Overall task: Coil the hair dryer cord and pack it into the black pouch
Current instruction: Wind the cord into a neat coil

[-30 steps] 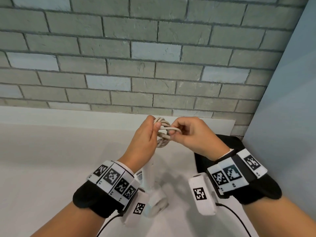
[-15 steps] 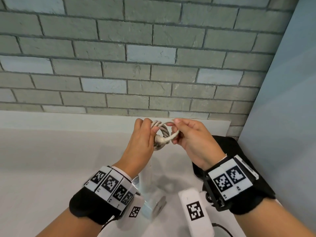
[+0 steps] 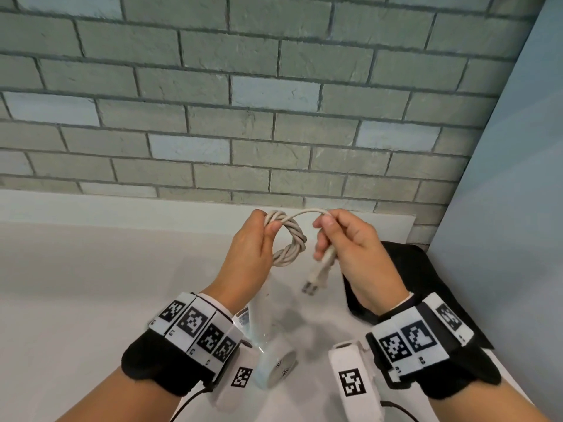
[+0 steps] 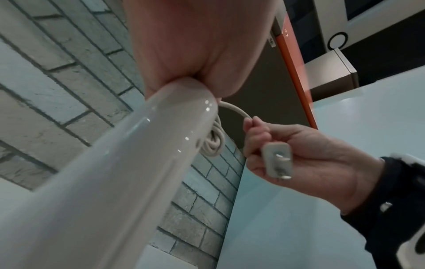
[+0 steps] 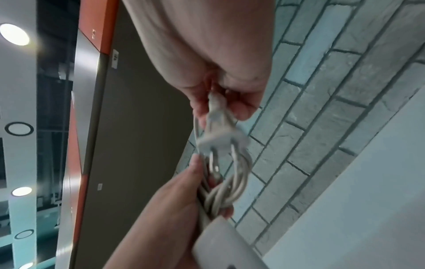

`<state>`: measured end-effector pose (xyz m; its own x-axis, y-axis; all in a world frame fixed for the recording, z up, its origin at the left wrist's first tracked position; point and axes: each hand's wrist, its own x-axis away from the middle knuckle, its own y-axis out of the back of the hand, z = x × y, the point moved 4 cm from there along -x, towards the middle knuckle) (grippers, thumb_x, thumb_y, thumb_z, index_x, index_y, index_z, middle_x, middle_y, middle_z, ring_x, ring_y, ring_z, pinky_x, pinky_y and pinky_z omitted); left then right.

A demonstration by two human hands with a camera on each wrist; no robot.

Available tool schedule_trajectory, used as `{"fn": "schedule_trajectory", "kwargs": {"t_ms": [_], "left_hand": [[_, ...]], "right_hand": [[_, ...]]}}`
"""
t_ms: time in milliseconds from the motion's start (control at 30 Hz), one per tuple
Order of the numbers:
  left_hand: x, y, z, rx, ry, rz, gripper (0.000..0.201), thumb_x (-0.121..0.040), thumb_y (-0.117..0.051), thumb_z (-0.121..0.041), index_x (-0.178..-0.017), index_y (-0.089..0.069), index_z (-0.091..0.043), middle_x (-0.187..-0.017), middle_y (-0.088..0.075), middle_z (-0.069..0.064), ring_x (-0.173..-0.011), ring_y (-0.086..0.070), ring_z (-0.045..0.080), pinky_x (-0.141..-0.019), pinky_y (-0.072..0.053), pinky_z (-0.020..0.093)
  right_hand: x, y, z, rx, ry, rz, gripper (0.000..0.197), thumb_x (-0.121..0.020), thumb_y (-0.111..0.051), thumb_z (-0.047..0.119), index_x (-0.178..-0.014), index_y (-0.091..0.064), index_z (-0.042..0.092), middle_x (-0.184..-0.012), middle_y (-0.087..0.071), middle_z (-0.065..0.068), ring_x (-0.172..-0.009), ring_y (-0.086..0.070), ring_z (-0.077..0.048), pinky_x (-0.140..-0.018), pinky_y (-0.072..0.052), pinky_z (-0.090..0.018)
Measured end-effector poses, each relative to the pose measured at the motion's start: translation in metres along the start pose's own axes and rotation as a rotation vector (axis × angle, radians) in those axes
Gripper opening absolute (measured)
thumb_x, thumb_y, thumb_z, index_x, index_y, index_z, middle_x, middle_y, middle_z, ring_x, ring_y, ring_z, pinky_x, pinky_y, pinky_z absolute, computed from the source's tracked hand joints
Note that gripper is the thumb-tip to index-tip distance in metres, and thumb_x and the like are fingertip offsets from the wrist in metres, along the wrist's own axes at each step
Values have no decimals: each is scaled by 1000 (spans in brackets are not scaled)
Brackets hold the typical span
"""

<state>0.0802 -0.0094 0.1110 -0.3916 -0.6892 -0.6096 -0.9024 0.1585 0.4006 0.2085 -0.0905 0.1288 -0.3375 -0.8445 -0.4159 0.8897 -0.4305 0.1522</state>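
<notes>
Beige cord [image 3: 291, 239] (one coil), two hands

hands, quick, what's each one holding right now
Left hand: closed, gripping the coiled cord.
Right hand: closed on the cord's free end just behind the plug, prongs hanging down.

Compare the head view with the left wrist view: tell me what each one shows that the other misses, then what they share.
Only the head view shows the black pouch lying on the white table at the right, the dryer's round vented end below the hands, and both wrist bands.

Only the left wrist view shows the plug's face with its metal prongs end-on and the dryer's glossy handle up close.

Both show the left hand gripping the coiled cord, the right hand holding the plug end, and the brick wall.
</notes>
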Motion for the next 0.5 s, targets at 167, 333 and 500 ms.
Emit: {"fn": "schedule_trajectory", "kwargs": {"t_ms": [167,333,500], "left_hand": [[-1,1,-1,5,-14,158,25,-91,-47,-32,-79,-42,-10,-60,-39,-7,-53,-39,3,-52,-34,17],[2,3,2,274,37,246,30,-90,-46,-33,-78,-47,-6,-64,-45,0,-57,-44,9,-57,-41,26],[2,-3,4,396,104,311,38,-85,-42,-39,-84,-49,-2,-57,-46,-14,-55,-42,4,-55,-38,18]], "right_hand": [[-12,26,13,315,156,-46,16,-90,-51,23,-87,-64,15,-58,-49,7,-53,-44,-3,-49,-39,-12],[-23,41,-2,784,305,85,16,-90,-51,22,-93,-64,13,-84,-61,2,-83,-50,-16,-69,-34,-17],[-25,27,-22,388,137,-14,15,-92,-48,18,-88,-59,9,-76,-60,-9,-64,-55,-16,-60,-44,-18]]}}
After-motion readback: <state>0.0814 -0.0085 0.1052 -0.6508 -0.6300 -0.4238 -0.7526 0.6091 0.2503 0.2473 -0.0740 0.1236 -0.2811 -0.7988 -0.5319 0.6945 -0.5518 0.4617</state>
